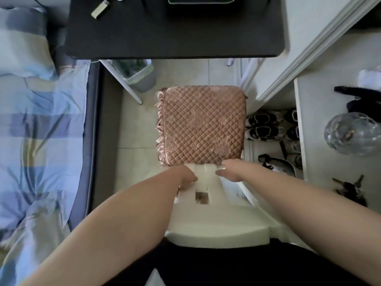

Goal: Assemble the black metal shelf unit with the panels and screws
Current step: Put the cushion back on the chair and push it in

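Left hand [186, 176]: reaches forward to the slatted back of a white plastic chair [206, 230]. Its fingers are bent down against the left edge of a slat. Motion blur hides whether they close round it, so the grip cannot be told.

Right hand [229, 169]: at the same height, just right of the left hand and apart from it. The thumb points left and stands off from the fingers, and the upper end of a slat lies between them. The hand holds the chair there. Its fingertips meet the near edge of the cushion [201, 124].

Cushion: pink, quilted, frilled along its left edge, and flat on the chair seat.

Chair: stands on the tiled floor [136, 124], with its back toward the person.

Black surface [175, 34]: beyond the chair, with a small pale box [100, 9] near its far left corner. A grey bin [142, 79] stands on the floor under its near left corner.

Bed [41, 120]: along the left side, covered in blue checked bedding.

Right side: an open white cupboard with shoes [266, 124] on its floor. On the white shelf beside it are a clear glass vase [352, 134] and a bunch of keys [350, 188].

Shelf unit: its panels and screws cannot be located in this view.
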Action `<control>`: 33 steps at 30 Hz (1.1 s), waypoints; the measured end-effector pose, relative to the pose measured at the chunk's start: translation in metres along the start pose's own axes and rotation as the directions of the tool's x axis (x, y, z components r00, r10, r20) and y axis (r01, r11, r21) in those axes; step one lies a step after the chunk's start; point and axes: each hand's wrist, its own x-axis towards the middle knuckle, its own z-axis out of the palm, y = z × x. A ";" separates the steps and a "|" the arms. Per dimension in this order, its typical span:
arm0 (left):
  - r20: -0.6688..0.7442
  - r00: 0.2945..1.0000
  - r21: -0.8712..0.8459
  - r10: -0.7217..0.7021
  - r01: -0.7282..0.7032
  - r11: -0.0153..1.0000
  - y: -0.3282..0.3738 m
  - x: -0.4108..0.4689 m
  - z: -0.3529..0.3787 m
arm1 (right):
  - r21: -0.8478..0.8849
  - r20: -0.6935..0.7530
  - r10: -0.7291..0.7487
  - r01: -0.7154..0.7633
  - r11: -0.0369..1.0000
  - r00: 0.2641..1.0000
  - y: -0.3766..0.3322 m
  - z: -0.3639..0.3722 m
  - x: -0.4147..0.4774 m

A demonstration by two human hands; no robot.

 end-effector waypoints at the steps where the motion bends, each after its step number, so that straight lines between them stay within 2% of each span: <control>1: 0.003 1.000 -0.015 -0.002 0.002 1.000 -0.001 0.002 0.001 | 0.044 0.019 0.028 -0.029 0.999 0.999 -0.004 0.001 0.001; 4: 0.069 0.997 -0.119 -0.020 0.028 0.992 -0.007 0.007 0.003 | 0.263 0.114 0.091 -0.119 0.957 0.989 -0.019 0.006 0.006; 6: 0.203 0.977 -0.364 -0.065 0.137 0.921 -0.015 0.015 0.009 | 0.458 0.156 0.132 -0.190 0.869 0.979 -0.030 0.013 0.010; 7: 0.249 0.965 -0.490 -0.083 0.199 0.849 -0.020 0.015 0.012 | 0.544 0.177 0.162 -0.234 0.806 0.971 -0.034 0.016 0.012; 9: 0.331 0.940 -0.607 -0.081 0.278 0.744 -0.025 0.011 0.013 | 0.669 0.261 0.228 -0.346 0.658 0.938 -0.035 0.021 0.011; 12: 0.322 0.946 -0.621 -0.046 0.248 0.744 -0.028 0.006 0.012 | 0.791 0.438 0.210 -0.485 0.372 0.874 -0.030 0.028 0.003; 13: 0.302 0.952 -0.624 -0.047 0.235 0.746 -0.027 0.005 0.012 | 0.804 0.471 0.193 -0.509 0.307 0.861 -0.030 0.029 0.000; 14: 0.280 0.958 -0.622 -0.054 0.224 0.750 -0.028 0.006 0.011 | 0.805 0.484 0.190 -0.520 0.285 0.854 -0.031 0.030 -0.002; 18: 0.228 0.973 -0.607 -0.046 0.178 0.775 -0.031 0.013 0.003 | 0.809 0.394 0.248 -0.461 0.364 0.885 -0.044 0.033 0.002; 20: 0.202 0.979 -0.570 -0.038 0.149 0.808 -0.035 0.017 -0.003 | 0.816 0.368 0.256 -0.443 0.371 0.894 -0.051 0.030 0.003; 23: 0.195 0.981 -0.612 -0.021 0.139 0.778 -0.037 0.016 -0.012 | 0.792 0.351 0.278 -0.442 0.422 0.894 -0.057 0.022 0.004; 26: 0.156 0.988 -0.592 0.009 0.086 0.801 -0.036 0.012 -0.024 | 0.771 0.334 0.279 -0.432 0.469 0.900 -0.059 0.009 0.005; 31: 0.126 0.991 -0.626 0.051 0.040 0.779 -0.023 0.006 -0.041 | 0.751 0.197 0.294 -0.337 0.568 0.935 -0.060 -0.020 0.009; 33: 0.084 0.994 -0.584 0.068 -0.006 0.812 -0.016 0.007 -0.048 | 0.755 0.174 0.291 -0.317 0.574 0.941 -0.058 -0.032 0.009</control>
